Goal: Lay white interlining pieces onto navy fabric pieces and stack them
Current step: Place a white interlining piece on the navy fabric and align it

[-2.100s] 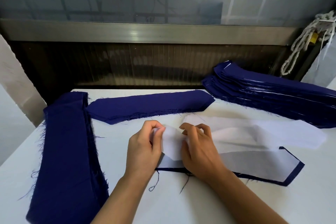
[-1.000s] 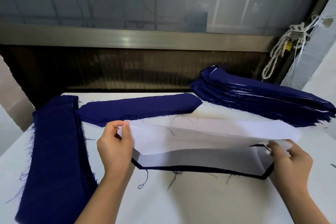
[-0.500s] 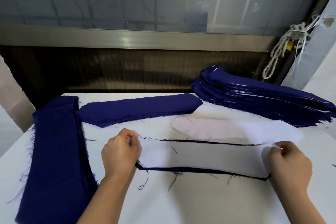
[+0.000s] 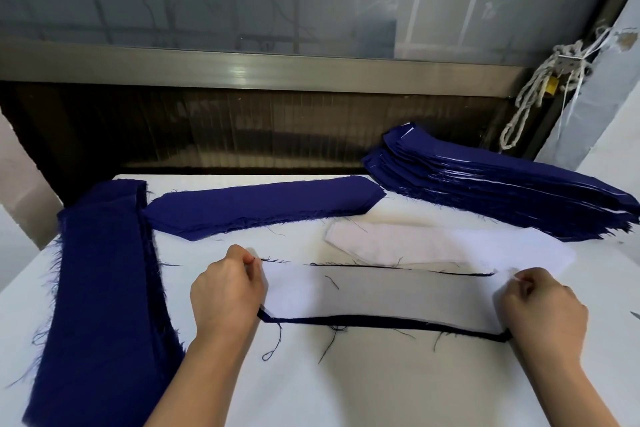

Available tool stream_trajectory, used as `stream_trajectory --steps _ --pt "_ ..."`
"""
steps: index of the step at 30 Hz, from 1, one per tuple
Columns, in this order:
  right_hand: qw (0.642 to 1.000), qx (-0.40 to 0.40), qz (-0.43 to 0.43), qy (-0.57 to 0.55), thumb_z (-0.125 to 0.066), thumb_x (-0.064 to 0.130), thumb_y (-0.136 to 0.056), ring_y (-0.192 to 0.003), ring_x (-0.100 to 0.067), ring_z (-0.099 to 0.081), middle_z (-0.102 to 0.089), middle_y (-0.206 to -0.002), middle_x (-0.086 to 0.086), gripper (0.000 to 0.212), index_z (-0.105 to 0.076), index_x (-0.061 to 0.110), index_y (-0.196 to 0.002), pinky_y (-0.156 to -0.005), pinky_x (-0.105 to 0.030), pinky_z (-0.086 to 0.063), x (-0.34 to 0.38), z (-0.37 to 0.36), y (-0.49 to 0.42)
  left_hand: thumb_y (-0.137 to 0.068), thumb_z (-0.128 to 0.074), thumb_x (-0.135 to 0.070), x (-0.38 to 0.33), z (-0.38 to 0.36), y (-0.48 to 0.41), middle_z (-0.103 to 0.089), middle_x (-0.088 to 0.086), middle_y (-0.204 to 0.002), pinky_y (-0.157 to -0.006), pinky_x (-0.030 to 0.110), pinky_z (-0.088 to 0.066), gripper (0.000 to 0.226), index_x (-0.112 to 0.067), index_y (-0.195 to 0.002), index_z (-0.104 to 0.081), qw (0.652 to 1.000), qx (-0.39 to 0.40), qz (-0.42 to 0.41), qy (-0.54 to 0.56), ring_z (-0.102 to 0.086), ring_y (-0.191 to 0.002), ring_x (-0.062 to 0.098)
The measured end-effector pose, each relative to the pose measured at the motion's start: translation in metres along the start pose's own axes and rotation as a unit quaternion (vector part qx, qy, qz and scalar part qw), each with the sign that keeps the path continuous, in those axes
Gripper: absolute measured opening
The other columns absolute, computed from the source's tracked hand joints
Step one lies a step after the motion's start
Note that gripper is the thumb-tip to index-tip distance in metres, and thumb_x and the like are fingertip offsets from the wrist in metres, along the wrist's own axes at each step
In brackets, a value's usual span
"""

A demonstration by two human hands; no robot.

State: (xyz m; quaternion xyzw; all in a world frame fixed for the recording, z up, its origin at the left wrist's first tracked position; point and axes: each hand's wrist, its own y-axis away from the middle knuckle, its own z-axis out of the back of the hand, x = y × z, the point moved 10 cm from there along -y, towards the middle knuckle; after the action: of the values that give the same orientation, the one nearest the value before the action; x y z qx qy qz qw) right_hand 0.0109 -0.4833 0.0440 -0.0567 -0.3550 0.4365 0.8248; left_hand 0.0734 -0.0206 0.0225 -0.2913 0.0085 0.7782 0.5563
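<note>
Friend: Why do you hold both ends?

Me: My left hand [image 4: 225, 291] and right hand [image 4: 543, 308] each pinch one end of the white piece [image 4: 381, 293], fingers curled, so it lies flat and even on the navy piece [image 4: 381, 321] under it, near me on the table [image 4: 381, 385].

Friend: Do they go in a box?

Me: I see no box. The stack [image 4: 502, 198] – finished pairs, I think – lies directly on the table, far right.

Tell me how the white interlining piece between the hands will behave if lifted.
Probably floppy and light: the white interlining piece is thin enough that the navy piece under it shows through grey. Lying loose, it may slide; left hand and right hand pinch its ends.
</note>
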Motion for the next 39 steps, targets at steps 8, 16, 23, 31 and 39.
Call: stream_trajectory --steps 8,16,23,31,39 --pt "0.999 0.032 -0.01 0.036 -0.047 0.017 -0.076 -0.076 -0.04 -0.051 -0.061 -0.072 -0.013 0.019 -0.062 0.009 -0.08 -0.078 -0.044 -0.043 -0.003 -0.009 -0.001 -0.096 -0.051 -0.026 0.001 -0.002 -0.001 -0.052 -0.006 -0.053 -0.048 0.029 -0.029 0.016 -0.02 -0.083 -0.058 1.0 0.005 0.001 -0.023 -0.043 -0.049 0.022" --pt "0.995 0.01 -0.065 0.076 -0.047 0.03 -0.075 -0.099 -0.04 -0.049 -0.058 -0.106 -0.023 0.047 -0.055 0.001 -0.11 -0.086 -0.047 -0.037 -0.017 -0.008 -0.003 -0.091 -0.062 -0.037 0.005 0.003 -0.001 -0.061 0.013 -0.098 -0.076 0.043 -0.042 0.036 -0.003 -0.104 -0.062 0.998 -0.008 0.014 -0.054 -0.053 -0.092 0.033" --pt "0.988 0.055 0.003 0.144 -0.056 0.03 -0.089 -0.091 -0.039 -0.05 -0.059 -0.092 -0.022 0.035 -0.065 -0.004 -0.086 -0.078 -0.044 -0.042 -0.005 -0.024 -0.008 -0.089 -0.055 -0.058 0.003 -0.008 0.001 -0.061 0.007 -0.104 -0.085 0.038 -0.04 0.055 -0.009 -0.11 -0.069 0.996 0.019 0.014 -0.081 -0.051 -0.099 0.028" --pt "0.989 0.131 0.069 -0.009 -0.056 0.004 -0.083 -0.06 -0.027 -0.051 -0.055 -0.066 0.002 0.022 -0.046 0.02 -0.094 -0.051 -0.03 -0.034 0.015 -0.032 0.0 -0.084 -0.055 -0.03 -0.011 -0.001 0.003 -0.046 -0.007 -0.06 -0.065 0.033 -0.036 0.015 -0.016 -0.091 -0.055 0.998 0.051 -0.023 -0.008 -0.049 -0.068 0.024" --pt "0.989 0.107 0.089 0.058 -0.057 0.004 -0.077 -0.066 -0.035 -0.052 -0.059 -0.073 -0.008 0.012 -0.049 0.01 -0.084 -0.056 -0.037 -0.043 0.019 -0.026 0.003 -0.079 -0.058 -0.018 -0.012 0.002 0.007 -0.043 -0.003 -0.056 -0.06 0.033 -0.028 0.02 -0.013 -0.066 -0.042 0.998 0.05 -0.032 -0.013 -0.045 -0.063 0.026"
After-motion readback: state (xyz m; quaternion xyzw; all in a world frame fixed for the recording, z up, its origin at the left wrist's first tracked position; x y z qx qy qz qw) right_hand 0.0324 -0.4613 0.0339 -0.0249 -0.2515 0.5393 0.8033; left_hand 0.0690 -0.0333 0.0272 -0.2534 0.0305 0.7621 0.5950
